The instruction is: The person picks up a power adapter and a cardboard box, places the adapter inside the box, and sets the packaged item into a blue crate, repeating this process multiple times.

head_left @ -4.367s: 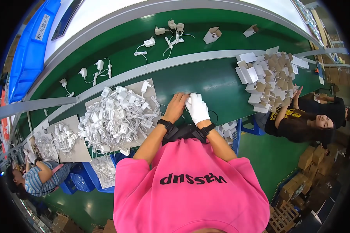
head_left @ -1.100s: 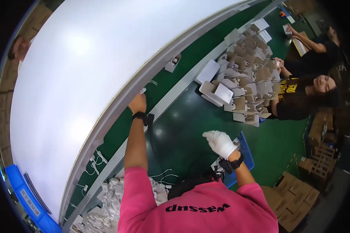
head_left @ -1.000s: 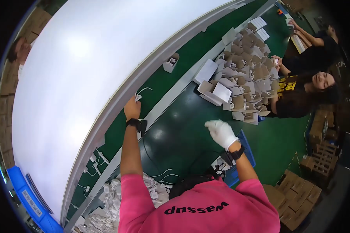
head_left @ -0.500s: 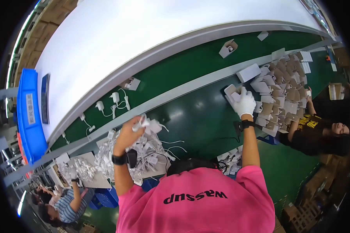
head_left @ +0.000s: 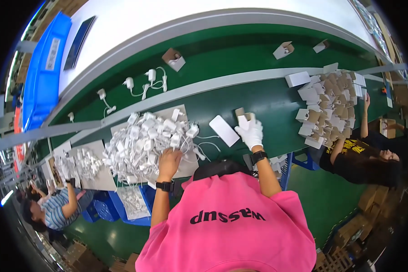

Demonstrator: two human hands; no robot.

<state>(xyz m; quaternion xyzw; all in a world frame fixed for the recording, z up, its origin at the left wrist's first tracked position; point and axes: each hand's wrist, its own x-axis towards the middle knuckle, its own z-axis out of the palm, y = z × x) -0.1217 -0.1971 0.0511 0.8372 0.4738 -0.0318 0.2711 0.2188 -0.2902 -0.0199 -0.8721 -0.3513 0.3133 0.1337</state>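
My left hand (head_left: 169,162), bare with a dark wristband, reaches into the near right edge of a heap of white chargers with cables (head_left: 145,136). Its fingers are curled, with their tips partly hidden among the chargers. My right hand (head_left: 250,134) wears a white glove and grips a small white box (head_left: 243,115) whose brown inner side shows at the top. What lies inside that box is hidden from view. Just left of the glove, a white oblong box (head_left: 224,130) rests on the green table (head_left: 197,111).
Open boxes (head_left: 328,104) stand packed together at the right, beside a co-worker (head_left: 367,152). Beyond a grey rail (head_left: 204,89), a green belt (head_left: 222,50) carries chargers (head_left: 152,80) and open boxes (head_left: 174,60). Another person (head_left: 59,204) sits at far left. A blue bin (head_left: 43,72) stands upper left.
My left hand has moved down to the heap; the white bundle it held is no longer visible in it. My right hand has come left, away from the packed boxes. A white oblong box now lies between my hands.
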